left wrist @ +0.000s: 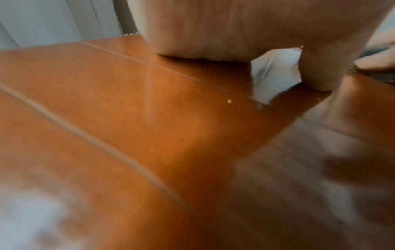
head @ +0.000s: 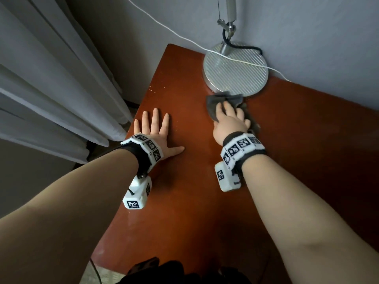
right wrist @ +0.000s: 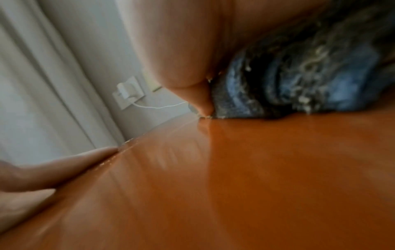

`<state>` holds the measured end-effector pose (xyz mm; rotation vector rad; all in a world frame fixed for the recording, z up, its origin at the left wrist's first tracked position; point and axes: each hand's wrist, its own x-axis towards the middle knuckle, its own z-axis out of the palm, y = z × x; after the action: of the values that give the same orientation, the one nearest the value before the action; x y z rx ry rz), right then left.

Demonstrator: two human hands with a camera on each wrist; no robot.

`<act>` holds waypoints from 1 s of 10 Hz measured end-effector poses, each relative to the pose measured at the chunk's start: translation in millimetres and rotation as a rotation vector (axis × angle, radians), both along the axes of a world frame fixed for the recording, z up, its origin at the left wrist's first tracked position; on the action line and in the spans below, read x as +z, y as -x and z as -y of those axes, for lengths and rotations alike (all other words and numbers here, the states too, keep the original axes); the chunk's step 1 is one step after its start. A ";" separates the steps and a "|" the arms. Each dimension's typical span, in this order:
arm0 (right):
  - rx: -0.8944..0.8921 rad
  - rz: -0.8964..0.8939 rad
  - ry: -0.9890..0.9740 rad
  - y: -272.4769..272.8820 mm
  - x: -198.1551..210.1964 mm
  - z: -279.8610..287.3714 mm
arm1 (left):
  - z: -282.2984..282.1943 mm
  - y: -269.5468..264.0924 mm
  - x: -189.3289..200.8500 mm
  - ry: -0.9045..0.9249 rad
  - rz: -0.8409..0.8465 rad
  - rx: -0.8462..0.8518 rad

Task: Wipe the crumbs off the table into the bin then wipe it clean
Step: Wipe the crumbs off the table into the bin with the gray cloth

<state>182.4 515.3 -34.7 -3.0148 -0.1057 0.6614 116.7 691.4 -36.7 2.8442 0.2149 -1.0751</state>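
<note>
My left hand (head: 155,130) lies flat and open on the reddish-brown table (head: 184,201) near its left edge, fingers spread; its palm (left wrist: 235,25) and thumb press the wood. My right hand (head: 227,117) presses a dark grey cloth (head: 217,101) onto the table with fingers laid over it, right in front of the lamp base. In the right wrist view the cloth (right wrist: 299,84) is bunched under the palm with pale crumbs stuck in its folds. One small crumb (left wrist: 229,101) lies on the wood near my left hand. No bin is in view.
A round ribbed metal lamp base (head: 235,72) stands at the table's far corner against the wall, with a white cable (head: 184,39) running over it. A grey curtain (head: 51,89) hangs left of the table. A charger sits in a wall socket (right wrist: 128,93).
</note>
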 end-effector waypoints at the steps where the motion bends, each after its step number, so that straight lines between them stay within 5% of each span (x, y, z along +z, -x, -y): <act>1: 0.105 -0.027 -0.029 -19.5 5.5 -16.7 | -0.7 0.6 -0.9 0.005 0.010 -0.002; 4: 0.395 -0.273 -0.183 -19.8 39.5 -40.5 | -0.9 0.8 -1.6 0.009 0.016 0.006; 5: 0.257 -0.203 -0.204 -6.0 46.6 16.7 | -0.7 1.0 0.0 0.007 0.014 0.005; 6: -0.075 -0.015 -0.016 -17.5 46.6 85.4 | -0.1 1.3 1.6 0.003 0.013 0.005; 7: -0.286 -0.053 0.160 -36.5 35.8 101.1 | 0.5 0.3 1.4 -0.008 0.013 0.005; 10: -0.276 -0.005 0.151 -25.7 7.0 42.3 | 0.6 0.6 0.7 -0.018 0.001 0.005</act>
<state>208.1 473.0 -27.6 -3.0818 0.3700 0.6766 116.1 690.8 -36.0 2.8586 0.2325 -1.0767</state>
